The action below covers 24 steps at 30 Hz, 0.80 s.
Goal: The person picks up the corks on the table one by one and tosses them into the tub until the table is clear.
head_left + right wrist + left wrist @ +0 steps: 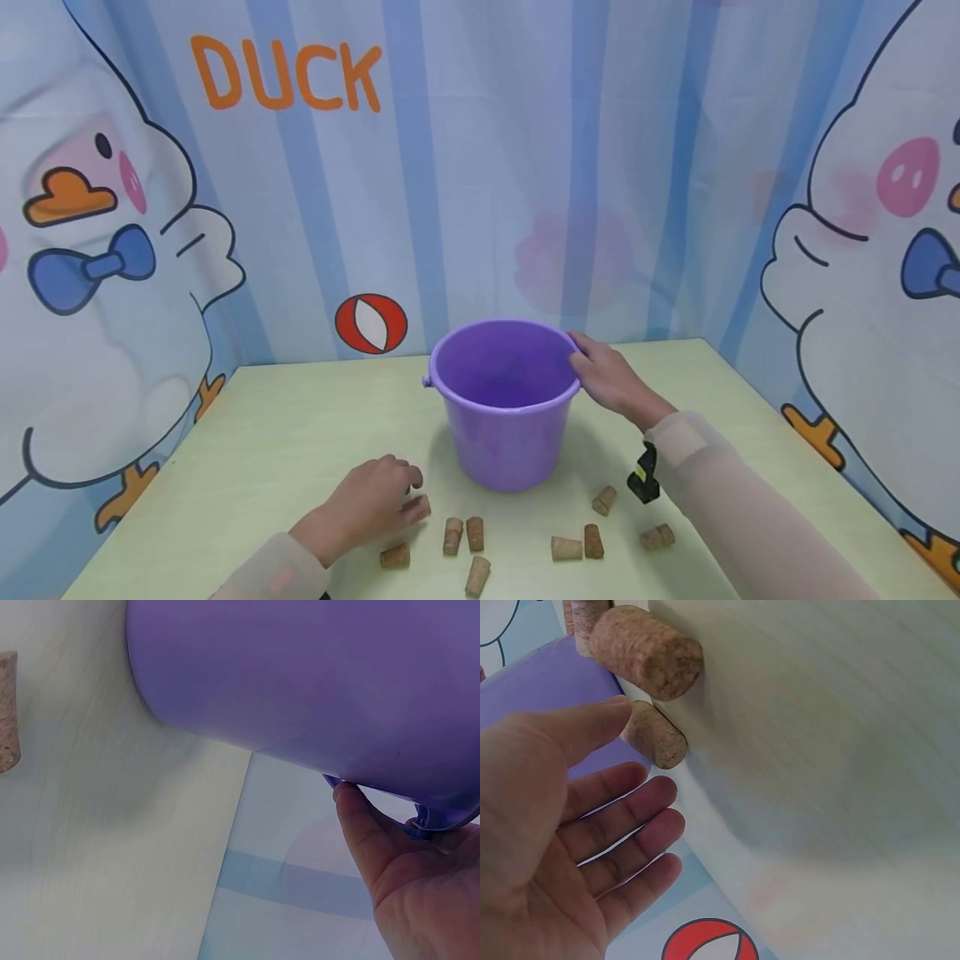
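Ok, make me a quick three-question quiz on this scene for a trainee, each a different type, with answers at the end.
1. Fill in the blank: the left hand is near the corks, while the ____ hand holds the bucket.
2. True or false: all the corks are inside the bucket.
3. Pick one. Compared with the corks, the bucket is: A) nearer the head camera; B) farther from the head camera; C) lying underneath them.

Key:
1. Right; the right hand has its fingers at the rim.
2. False; corks lie on the table.
3. B.
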Motion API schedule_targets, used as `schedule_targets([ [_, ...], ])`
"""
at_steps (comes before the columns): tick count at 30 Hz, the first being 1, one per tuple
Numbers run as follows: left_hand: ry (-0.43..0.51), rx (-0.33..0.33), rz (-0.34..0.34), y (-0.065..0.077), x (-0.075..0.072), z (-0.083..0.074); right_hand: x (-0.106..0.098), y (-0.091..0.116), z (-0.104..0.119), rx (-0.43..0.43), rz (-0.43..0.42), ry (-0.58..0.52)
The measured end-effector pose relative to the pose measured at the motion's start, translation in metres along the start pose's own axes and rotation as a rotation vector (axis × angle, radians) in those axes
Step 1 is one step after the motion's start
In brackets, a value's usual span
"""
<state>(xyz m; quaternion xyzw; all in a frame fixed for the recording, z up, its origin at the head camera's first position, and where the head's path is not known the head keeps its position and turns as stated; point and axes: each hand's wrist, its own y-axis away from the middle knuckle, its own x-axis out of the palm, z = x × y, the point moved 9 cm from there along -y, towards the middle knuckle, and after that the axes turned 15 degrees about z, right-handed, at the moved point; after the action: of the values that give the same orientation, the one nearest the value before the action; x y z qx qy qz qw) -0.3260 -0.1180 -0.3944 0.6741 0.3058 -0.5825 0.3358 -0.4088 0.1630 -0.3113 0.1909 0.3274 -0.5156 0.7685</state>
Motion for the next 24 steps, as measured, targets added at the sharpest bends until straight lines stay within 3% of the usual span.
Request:
schedule_targets([
  [13, 0.026, -0.012, 0.012, -0.0015, 0.0062, 0.0038, -0.0003, 0.0013, 0.0023, 0.005, 0.001, -0.002],
  [24, 0.033, 0.017, 0.004, -0.0036, 0.0074, 0.0020, 0.0002, 0.0008, 0.0010, 0.002, -0.002, -0.004],
])
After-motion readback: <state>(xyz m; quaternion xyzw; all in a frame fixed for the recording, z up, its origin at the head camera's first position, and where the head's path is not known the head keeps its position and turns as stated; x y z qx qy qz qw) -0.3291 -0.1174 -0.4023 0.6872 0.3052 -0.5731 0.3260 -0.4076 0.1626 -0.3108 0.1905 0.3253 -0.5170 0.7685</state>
